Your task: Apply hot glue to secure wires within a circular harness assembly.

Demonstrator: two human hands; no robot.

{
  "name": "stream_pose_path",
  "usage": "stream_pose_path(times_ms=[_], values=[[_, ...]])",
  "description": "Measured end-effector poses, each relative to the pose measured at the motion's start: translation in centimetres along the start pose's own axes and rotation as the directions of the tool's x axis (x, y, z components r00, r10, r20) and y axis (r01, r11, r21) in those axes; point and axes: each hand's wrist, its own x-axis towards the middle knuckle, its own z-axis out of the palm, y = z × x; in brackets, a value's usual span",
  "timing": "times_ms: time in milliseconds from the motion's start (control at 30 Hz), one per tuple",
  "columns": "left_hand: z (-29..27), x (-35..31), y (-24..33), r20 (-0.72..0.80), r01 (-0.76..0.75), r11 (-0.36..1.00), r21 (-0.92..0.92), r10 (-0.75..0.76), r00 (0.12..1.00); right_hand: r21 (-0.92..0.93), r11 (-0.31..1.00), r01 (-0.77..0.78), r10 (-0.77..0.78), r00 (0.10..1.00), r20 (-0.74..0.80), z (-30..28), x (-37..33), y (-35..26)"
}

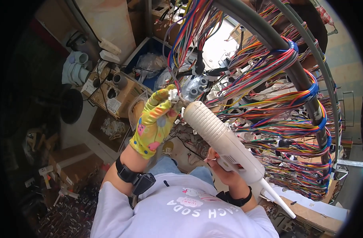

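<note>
My left hand (155,121), in a yellow glove with a colourful print, is closed on a small white wire connector (173,95). Wires of several colours run up from the connector into a hanging bundle (189,29). My bare right hand (223,171) grips a large white glue gun (225,144) from below; the body partly hides its fingers. The gun's ribbed front points up and left, its tip close beside the connector; whether they touch I cannot tell. A white rod (279,199) sticks out of its rear end.
Thick wire bundles (265,109) hang from a curved dark rack pipe (292,65) on the right. Left are a cardboard box with round holes (112,93), a blue bin (149,45) with plastic bags, and a closed carton (75,164). Behind the rack stands another person (314,23).
</note>
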Motion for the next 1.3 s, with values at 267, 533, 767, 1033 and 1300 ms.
stream_pose_path(times_ms=[267,533,767,1033,1300], values=[[0.1,0.0,-0.3,0.001,0.033,0.999,-0.005,-0.033,0.999,0.059,0.997,-0.055,0.057,0.998,-0.033,0.2,0.0,-0.1],[1.1,0.1,-0.5,0.079,0.059,0.998,-0.024,-0.057,0.995,0.149,0.987,0.061,-0.059,0.998,-0.02,0.0,0.2,0.0],[0.5,0.2,-0.6,0.042,0.098,0.993,-0.066,-0.095,0.995,-0.045,0.995,0.085,-0.086,0.996,-0.029,0.0,0.5,-0.5],[0.6,0.1,-0.4,0.026,0.132,0.99,-0.05,-0.131,0.991,0.729,0.659,-0.186,0.338,0.939,-0.066,0.9,0.3,0.7],[0.1,-0.2,-0.4,0.007,0.084,0.996,-0.006,-0.084,0.996,0.332,0.943,0.002,0.013,0.999,-0.044,0.3,0.8,0.3]])
